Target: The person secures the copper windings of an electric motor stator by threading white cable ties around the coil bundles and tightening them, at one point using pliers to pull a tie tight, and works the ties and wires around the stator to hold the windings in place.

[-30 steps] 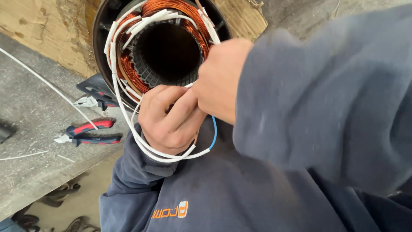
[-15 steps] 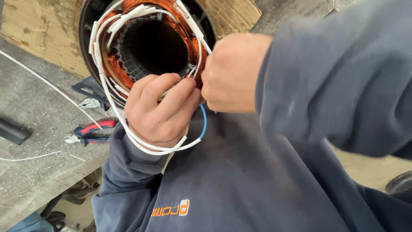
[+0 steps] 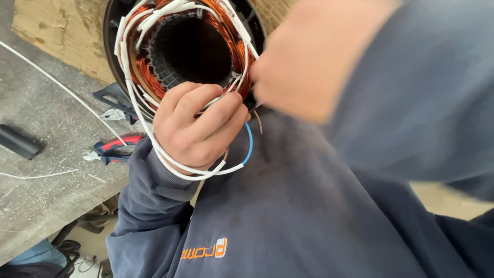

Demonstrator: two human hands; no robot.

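Grey workbench (image 3: 46,170) fills the left of the scene, with a worn wooden board (image 3: 56,36) leaning along its far edge. Against that board stands one electric motor stator (image 3: 188,49), its dark core ringed by copper windings (image 3: 144,77) that appear fully laid in the slots. White sleeved leads (image 3: 135,98) loop around the ring and hang down over the near edge of the bench. The person's left hand (image 3: 198,128) sits at the lower rim of the stator, fingers (image 3: 216,110) curled tight and clamped on a bundle of those leads. One blue wire (image 3: 249,141) curves out from under that fist. The right hand (image 3: 309,62) hovers just beside the rim, too blurred to tell how its fingers are set. The winding looks finished; the loose, untied leads suggest that gathering and connecting is what remains. On the bench lie one pair of red-handled pliers (image 3: 116,146), one smaller dark-handled tool (image 3: 116,110) and one black cylinder (image 3: 18,141) near the left edge.
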